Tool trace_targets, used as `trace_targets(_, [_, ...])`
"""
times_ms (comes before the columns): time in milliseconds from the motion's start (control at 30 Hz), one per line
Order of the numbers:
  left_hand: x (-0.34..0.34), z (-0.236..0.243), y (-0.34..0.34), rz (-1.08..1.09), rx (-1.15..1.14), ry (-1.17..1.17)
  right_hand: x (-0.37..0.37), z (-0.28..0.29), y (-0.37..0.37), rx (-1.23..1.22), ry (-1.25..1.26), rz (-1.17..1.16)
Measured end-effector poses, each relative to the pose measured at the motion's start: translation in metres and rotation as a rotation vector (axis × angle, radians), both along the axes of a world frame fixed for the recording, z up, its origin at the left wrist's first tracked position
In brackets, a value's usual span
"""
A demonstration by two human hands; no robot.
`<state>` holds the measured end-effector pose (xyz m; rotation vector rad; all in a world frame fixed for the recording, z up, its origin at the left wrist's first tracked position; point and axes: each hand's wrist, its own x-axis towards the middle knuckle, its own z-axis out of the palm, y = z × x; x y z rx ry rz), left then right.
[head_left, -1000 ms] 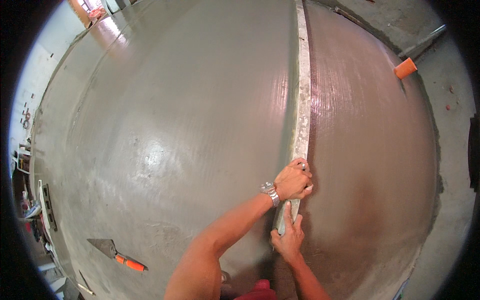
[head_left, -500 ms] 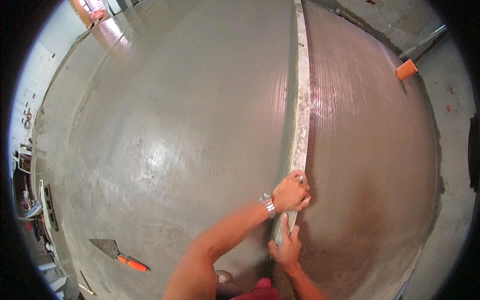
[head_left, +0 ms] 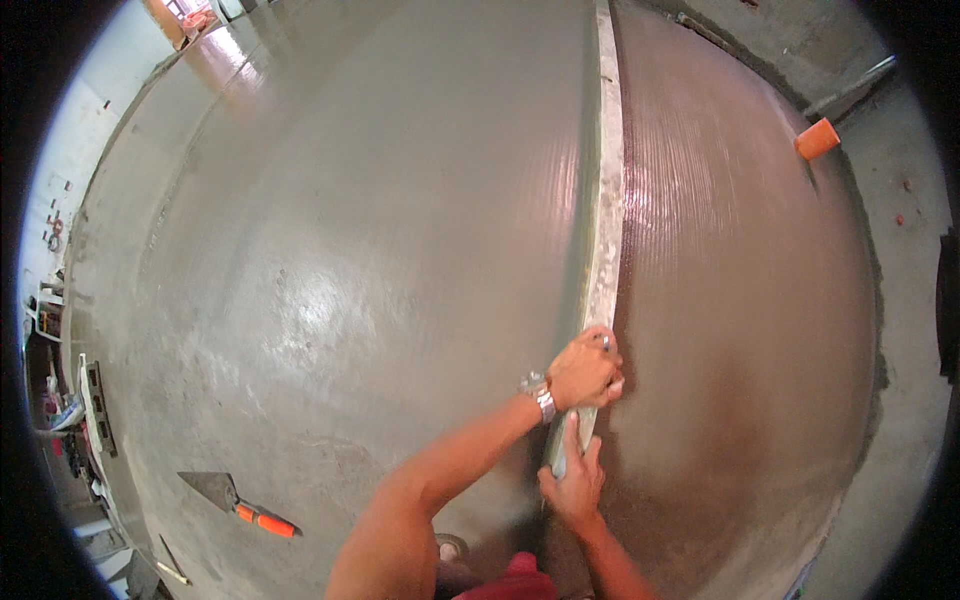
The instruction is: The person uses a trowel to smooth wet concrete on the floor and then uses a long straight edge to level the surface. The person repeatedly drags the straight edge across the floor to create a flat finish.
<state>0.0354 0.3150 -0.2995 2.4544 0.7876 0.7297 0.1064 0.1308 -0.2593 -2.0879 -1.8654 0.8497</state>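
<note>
A long, pale metal straightedge (head_left: 605, 230) with mottled patches runs from the top of the view down toward me across the wet, smooth grey screed (head_left: 420, 220). My left hand (head_left: 587, 370), with a ring and a steel wristwatch, is closed over the straightedge near its lower end. Just below it my right hand (head_left: 572, 475) grips the same bar, index finger stretched along it. A pointed trowel (head_left: 210, 490) with an orange handle (head_left: 265, 521) lies on the screed at my lower left.
An orange pipe stub (head_left: 817, 138) stands up near the right edge, by a rough concrete border (head_left: 900, 220) and a pipe (head_left: 850, 85). Along the white left wall (head_left: 70, 140) lie assorted tools and a long slotted bar (head_left: 100, 405). An opening with bright light is at upper left.
Both hands and the straightedge shift slightly toward me, then a little way back up. The trowel stays on the floor; both grips remain on the bar.
</note>
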Motion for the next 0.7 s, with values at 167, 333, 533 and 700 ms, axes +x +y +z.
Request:
trace_targets(167, [-0.002,-0.005,0.011,-0.010,-0.014,0.002,-0.003,0.000,0.013,-0.019,0.024,-0.025])
trace_targets(333, [0.001,0.000,0.013,0.029,-0.023,0.007,0.004,0.000,0.007,0.070,0.025,0.024])
trace_targets(533, [-0.011,0.006,0.015,-0.009,0.010,0.007,-0.012,-0.005,0.013,0.046,0.026,-0.012])
trace_targets(700, [-0.009,0.009,0.002,-0.041,-0.086,-0.038,-0.008,0.007,0.005,0.012,0.014,0.012])
